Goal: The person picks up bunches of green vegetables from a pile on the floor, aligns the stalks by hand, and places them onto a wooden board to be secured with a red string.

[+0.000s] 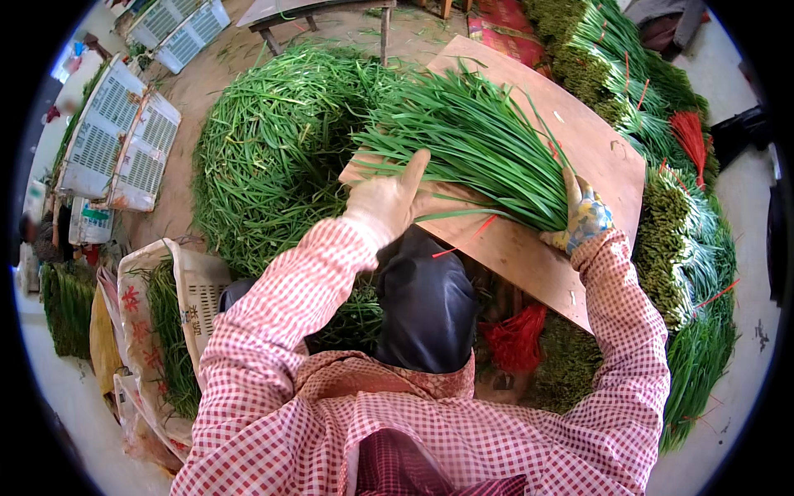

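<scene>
A loose sheaf of long green leafy stalks, like garlic chives (471, 142), lies across a wooden board (558, 111) in front of me. My right hand (580, 208), in a patterned glove, is at the sheaf's right end, with fingers and thumb around the stalk ends. My left hand (388, 195), in a pale glove, is by the sheaf's lower left edge with the thumb raised; whether it touches the leaves is unclear. A red tie strip (465, 237) lies on the board's near edge, below the stalks.
A large heap of loose green leaves (267, 155) rises left of the board. Stacked tied bundles (670, 248) line the right side. Red ties (515, 338) hang under the board. Plastic crates (111, 136) and a white basket (201, 291) stand at left, a low table (316, 9) beyond.
</scene>
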Demonstrator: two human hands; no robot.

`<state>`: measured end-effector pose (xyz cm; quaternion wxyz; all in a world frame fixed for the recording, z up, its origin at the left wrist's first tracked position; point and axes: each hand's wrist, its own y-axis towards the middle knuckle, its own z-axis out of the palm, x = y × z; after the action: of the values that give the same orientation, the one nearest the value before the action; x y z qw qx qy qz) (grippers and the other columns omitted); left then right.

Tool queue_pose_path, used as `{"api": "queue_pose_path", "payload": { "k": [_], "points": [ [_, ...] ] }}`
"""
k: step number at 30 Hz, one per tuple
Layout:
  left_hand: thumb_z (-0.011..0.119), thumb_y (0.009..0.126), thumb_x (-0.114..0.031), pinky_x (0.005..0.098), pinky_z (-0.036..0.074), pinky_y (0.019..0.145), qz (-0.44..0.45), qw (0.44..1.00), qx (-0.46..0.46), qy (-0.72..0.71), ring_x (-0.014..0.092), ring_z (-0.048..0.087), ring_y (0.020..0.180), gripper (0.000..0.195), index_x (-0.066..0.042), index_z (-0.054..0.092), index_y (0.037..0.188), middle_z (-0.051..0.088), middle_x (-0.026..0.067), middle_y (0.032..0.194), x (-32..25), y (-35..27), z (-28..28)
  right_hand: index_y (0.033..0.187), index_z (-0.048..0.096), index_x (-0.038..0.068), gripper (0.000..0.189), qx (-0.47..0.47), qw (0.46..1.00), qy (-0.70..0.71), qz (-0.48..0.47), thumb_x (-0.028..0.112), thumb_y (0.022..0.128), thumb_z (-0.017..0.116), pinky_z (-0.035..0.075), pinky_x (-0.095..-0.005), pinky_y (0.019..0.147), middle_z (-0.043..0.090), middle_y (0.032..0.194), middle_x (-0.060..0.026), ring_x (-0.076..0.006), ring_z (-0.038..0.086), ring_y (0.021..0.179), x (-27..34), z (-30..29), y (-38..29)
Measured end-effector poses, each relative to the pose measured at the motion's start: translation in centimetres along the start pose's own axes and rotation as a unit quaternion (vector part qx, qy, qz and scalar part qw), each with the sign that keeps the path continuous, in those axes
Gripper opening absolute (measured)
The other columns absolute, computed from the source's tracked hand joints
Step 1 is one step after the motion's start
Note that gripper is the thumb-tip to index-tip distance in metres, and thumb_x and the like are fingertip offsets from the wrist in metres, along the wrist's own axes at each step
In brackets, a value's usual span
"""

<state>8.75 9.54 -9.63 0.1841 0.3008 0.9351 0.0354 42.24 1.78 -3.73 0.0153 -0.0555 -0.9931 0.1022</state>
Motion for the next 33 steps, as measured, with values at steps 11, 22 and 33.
{"api": "queue_pose_path", "payload": {
  "k": [11,22,33],
  "points": [
    [0.053,0.098,-0.017,0.0461,0.053,0.072,-0.202,0.959,-0.109,-0.164,0.039,0.065,0.081,0.019,-0.005,0.058,0.111,0.067,0.0185,0.092,6.9,1.7,-2.7,0.155,0.019,0.013,0.117,0.009,1.0,0.004,0.01,0.037,0.063,0.088,0.043,-0.0444,0.108,0.038,0.148,-0.023,-0.0417,0.046,0.13,0.1,-0.3,0.3],
    [0.067,0.084,-0.025,0.0494,0.053,0.079,0.053,0.963,0.263,0.029,0.038,0.067,0.095,0.041,-0.009,0.061,0.122,0.069,0.0213,0.101,-9.0,1.4,0.4,0.156,0.019,0.014,0.116,0.005,0.997,-0.07,0.033,0.047,0.067,0.085,0.039,-0.0452,0.111,0.032,0.154,-0.0195,-0.0379,0.041,0.137,1.4,-0.4,-1.0],
    [0.062,0.085,-0.012,0.0477,0.055,0.074,0.055,0.965,0.253,0.047,0.036,0.07,0.091,0.02,-0.006,0.065,0.104,0.072,0.017,0.093,-10.2,0.2,1.1,0.154,0.023,0.016,0.106,0.014,0.997,-0.012,0.071,0.041,0.071,0.083,0.043,-0.0428,0.108,0.041,0.148,-0.0195,-0.0376,0.047,0.132,1.5,-1.6,-0.4]
  ]
}}
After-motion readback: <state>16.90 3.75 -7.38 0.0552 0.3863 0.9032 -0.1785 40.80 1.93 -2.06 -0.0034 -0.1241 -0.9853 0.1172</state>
